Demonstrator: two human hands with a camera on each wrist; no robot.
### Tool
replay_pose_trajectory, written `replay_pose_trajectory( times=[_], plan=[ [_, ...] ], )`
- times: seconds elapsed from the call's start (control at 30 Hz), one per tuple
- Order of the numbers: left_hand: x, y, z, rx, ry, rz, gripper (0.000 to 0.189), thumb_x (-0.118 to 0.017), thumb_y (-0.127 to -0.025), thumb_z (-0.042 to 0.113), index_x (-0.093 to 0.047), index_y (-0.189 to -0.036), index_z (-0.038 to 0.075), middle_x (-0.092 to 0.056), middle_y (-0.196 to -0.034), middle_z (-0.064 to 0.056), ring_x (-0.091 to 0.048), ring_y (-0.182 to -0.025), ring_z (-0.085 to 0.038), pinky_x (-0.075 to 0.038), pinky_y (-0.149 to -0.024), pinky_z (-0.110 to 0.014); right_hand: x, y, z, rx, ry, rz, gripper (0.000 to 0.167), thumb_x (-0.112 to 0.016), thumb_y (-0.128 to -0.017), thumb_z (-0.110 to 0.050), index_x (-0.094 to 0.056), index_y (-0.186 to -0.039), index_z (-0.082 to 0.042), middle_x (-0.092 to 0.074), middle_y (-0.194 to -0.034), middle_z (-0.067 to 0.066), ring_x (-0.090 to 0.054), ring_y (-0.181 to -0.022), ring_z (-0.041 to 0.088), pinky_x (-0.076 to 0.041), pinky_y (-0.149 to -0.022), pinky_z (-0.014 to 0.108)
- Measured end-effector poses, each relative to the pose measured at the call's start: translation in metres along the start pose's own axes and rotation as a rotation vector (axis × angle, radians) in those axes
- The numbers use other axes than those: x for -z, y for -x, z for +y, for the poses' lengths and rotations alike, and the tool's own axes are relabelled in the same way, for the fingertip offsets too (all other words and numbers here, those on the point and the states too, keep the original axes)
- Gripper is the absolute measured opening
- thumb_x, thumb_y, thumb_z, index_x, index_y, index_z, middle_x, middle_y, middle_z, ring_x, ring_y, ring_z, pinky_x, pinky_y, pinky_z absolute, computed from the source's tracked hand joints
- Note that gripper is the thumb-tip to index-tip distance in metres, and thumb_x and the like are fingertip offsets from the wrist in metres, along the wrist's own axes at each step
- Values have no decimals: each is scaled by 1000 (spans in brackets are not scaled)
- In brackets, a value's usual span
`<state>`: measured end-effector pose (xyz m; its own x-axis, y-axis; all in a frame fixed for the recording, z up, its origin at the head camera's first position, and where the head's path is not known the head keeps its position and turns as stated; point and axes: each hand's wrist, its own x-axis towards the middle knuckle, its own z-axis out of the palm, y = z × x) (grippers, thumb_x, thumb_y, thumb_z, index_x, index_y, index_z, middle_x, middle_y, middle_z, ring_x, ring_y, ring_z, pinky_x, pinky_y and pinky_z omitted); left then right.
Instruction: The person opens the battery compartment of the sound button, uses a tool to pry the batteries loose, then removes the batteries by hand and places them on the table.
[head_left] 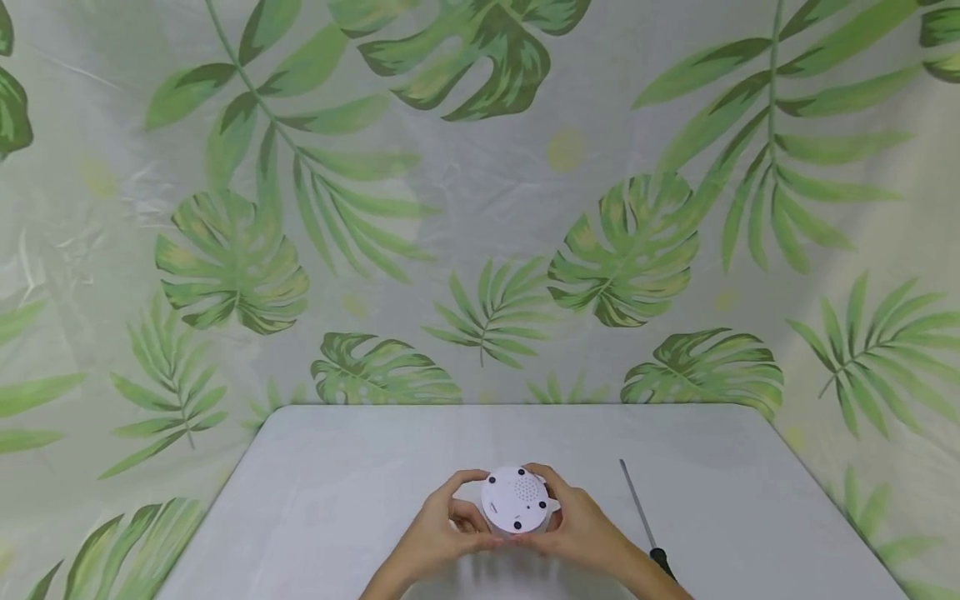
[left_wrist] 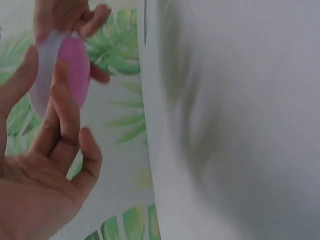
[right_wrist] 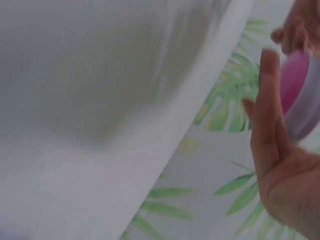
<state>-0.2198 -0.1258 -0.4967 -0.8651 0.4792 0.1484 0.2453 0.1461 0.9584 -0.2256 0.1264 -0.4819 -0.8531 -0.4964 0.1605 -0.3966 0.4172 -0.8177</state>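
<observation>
Between both hands is a round white and pink device (head_left: 515, 502), raised over the table, its white underside facing the head camera. That side shows several dark round feet or screws near the rim and a patch of small holes. A small white tab juts out at its right. My left hand (head_left: 444, 525) grips the left edge, thumb low and index finger high. On the opposite edge my right hand (head_left: 576, 527) holds it the same way. A pink face of the device (left_wrist: 77, 72) shows in the left wrist view, with left fingers across it; the right wrist view shows pink too.
A screwdriver (head_left: 638, 504) with a dark handle lies on the white table (head_left: 360, 450), right of the hands and partly behind the right forearm. Beyond the table's far edge hangs a leaf-patterned sheet (head_left: 495, 208).
</observation>
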Motion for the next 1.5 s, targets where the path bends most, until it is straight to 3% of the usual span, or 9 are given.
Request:
replay_pose_trajectory(
  times=[0.13,0.23,0.43,0.63,0.87,1.07,1.17,1.3,1.5],
  plan=[
    [12,0,-2,10,23,-106,92,-88,-81,12,-39,-158,17,-69,-83,-33,-60,-64,1,-50,-61,-15,11,0,4,55,-124,-199,88,-87,-84,-30,-39,-156,-11,-70,-113,10,-68,-69,6,-56,-64,24],
    [13,0,-3,8,51,-145,89,-87,-81,10,-42,-157,16,-65,-82,-39,-59,-62,1,-48,-59,-14,14,-1,4,81,-146,-251,91,-86,-86,-28,-34,-158,-10,-68,-118,11,-69,-76,5,-58,-69,26],
    [2,1,-4,9,65,-11,84,-88,-80,9,-45,-152,12,-70,-78,-32,-65,-61,-2,-52,-59,-17,16,1,2,41,-134,-179,79,-84,-88,-25,-41,-153,-11,-66,-134,24,-73,-77,8,-57,-67,25],
    [-16,4,-2,22,-10,154,81,-90,-79,14,-43,-145,5,-73,-70,-21,-65,-55,-3,-52,-55,-18,6,-1,-3,60,-7,-53,85,-87,-84,-27,-43,-150,3,-59,-140,31,-67,-69,0,-55,-64,21],
    [-17,4,-3,24,-16,100,84,-90,-80,19,-40,-148,10,-74,-70,-9,-65,-57,-4,-52,-55,-18,8,-1,-1,66,-66,-59,83,-92,-78,-26,-47,-144,-6,-62,-135,20,-69,-71,4,-54,-72,22],
    [-8,2,-6,-22,-39,-2,91,-90,-80,19,-41,-156,21,-75,-77,-17,-64,-62,0,-53,-60,-15,16,-2,4,78,-157,-159,85,-91,-79,-26,-45,-149,-8,-61,-136,22,-72,-75,8,-58,-69,25],
    [-7,2,-7,-48,-124,22,90,-92,-78,25,-45,-155,24,-72,-81,-16,-56,-66,2,-47,-59,-15,18,-3,7,108,-181,-185,88,-91,-79,-25,-44,-151,-7,-60,-137,24,-71,-75,6,-59,-61,28],
    [-10,2,-8,-78,-251,101,88,-95,-73,31,-52,-150,25,-69,-105,-4,-55,-89,-3,-47,-71,-23,19,-2,9,147,-191,-205,86,-90,-80,-23,-44,-151,-8,-60,-135,23,-71,-75,4,-60,-60,29],
    [-13,2,-11,-108,-289,157,85,-96,-71,33,-56,-146,26,-67,-132,7,-54,-114,-5,-47,-85,-32,20,0,6,224,-3,-152,79,-86,-85,-35,-49,-149,-6,-64,-123,9,-63,-74,0,-55,-56,24]
  ],
)
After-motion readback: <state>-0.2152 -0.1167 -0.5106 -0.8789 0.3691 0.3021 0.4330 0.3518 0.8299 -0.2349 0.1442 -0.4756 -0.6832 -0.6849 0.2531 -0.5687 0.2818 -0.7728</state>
